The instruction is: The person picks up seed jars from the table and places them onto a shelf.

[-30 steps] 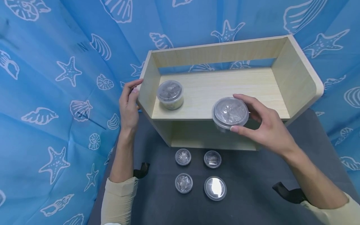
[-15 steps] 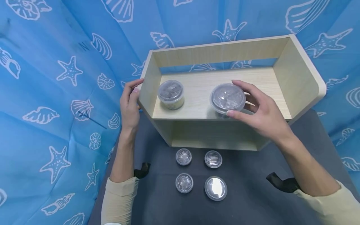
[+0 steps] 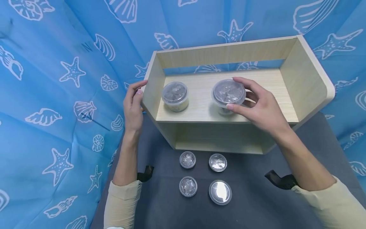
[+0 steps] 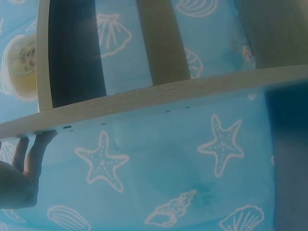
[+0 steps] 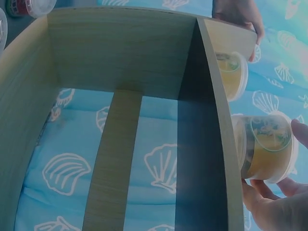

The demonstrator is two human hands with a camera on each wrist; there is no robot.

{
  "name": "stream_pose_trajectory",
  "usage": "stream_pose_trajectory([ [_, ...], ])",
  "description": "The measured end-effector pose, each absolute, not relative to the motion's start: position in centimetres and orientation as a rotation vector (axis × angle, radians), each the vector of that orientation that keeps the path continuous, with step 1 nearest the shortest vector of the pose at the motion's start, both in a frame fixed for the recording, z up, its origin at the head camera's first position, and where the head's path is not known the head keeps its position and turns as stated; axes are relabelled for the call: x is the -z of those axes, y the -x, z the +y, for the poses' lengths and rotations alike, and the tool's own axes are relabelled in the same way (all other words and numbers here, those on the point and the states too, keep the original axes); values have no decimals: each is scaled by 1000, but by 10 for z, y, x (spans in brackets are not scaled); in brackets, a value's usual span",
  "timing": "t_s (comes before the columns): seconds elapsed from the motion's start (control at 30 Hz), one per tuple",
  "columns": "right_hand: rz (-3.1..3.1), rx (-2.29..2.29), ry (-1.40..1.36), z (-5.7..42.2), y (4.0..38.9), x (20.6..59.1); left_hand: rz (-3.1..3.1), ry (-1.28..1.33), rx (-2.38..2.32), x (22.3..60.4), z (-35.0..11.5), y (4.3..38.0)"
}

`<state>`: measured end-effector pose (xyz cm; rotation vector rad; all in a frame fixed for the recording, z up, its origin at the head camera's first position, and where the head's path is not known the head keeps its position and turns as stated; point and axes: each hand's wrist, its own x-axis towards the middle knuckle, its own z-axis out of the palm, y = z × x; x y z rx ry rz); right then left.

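My right hand [image 3: 260,108] grips a clear lidded plastic cup [image 3: 228,92], thumb in front and fingers round the far side. Yellowish contents show through this cup [image 5: 269,147] in the right wrist view. Its base is at the upper board; whether it touches is hard to tell. To its left a similar lidded cup [image 3: 175,96] stands upright on the same board. My left hand [image 3: 133,106] rests its fingers against the outer side of the left panel of a pale wooden shelf [image 3: 200,116]. In the left wrist view those fingers [image 4: 33,156] touch the panel from outside.
Several smaller lidded cups lie on the dark tabletop before the shelf: two on the left [image 3: 187,159], [image 3: 188,186], and two on the right [image 3: 218,162], [image 3: 220,192]. A blue shell-patterned curtain [image 3: 71,127] hangs behind and at the sides.
My right hand has carried the cup from in front of the upper board back and slightly left over it. The left hand stays at the side panel.
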<state>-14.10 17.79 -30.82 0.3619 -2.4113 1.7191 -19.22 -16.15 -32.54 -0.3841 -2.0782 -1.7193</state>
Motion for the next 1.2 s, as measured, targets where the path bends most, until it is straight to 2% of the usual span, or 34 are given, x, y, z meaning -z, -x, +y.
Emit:
stream_pose_trajectory([
  [0.57,-2445,-1716,-274,171,154,319,-2088,381,1710,327,-162,191],
  [1.2,-2466,-1750,-304,167,161,324,-2070,401,1715,328,-162,192],
])
